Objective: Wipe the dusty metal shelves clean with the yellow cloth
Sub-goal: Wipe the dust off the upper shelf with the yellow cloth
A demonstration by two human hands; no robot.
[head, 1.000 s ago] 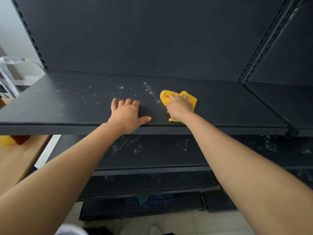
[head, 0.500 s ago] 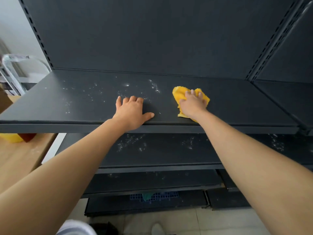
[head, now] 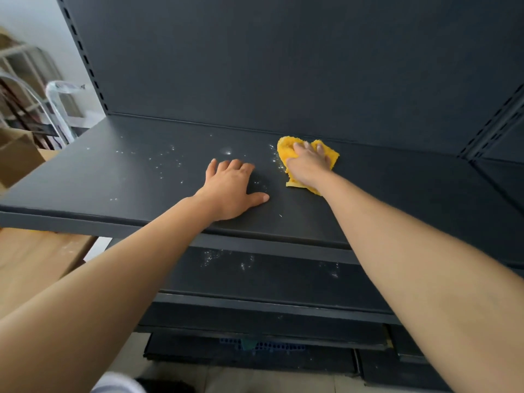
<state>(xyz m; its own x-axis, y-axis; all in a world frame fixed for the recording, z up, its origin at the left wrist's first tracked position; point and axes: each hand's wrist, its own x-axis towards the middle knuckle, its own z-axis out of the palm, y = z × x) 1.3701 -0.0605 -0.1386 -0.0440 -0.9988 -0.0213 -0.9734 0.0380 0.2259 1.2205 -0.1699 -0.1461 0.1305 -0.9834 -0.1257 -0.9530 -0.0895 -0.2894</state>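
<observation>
A dark metal shelf (head: 397, 194) runs across the view at chest height. White dust specks (head: 158, 160) lie on its left half. My right hand (head: 307, 165) presses flat on a crumpled yellow cloth (head: 286, 147) near the shelf's back, in the middle. My left hand (head: 231, 190) lies palm down on the shelf, fingers spread, just left of the cloth and nearer the front edge, holding nothing. A lower shelf (head: 283, 276) below also carries dust patches.
The shelf unit's dark back panel (head: 283, 66) rises behind. A second shelf bay (head: 504, 171) adjoins at the right. A wooden table (head: 34, 259) and a cardboard box (head: 17, 157) stand left. A clear chair (head: 56, 106) sits beyond. A blue crate (head: 263, 346) is under the bottom shelf.
My right hand has pushed the cloth farther back on the shelf, toward the rear panel. My left hand stays planted in the same spot. The camera has tilted and shifted.
</observation>
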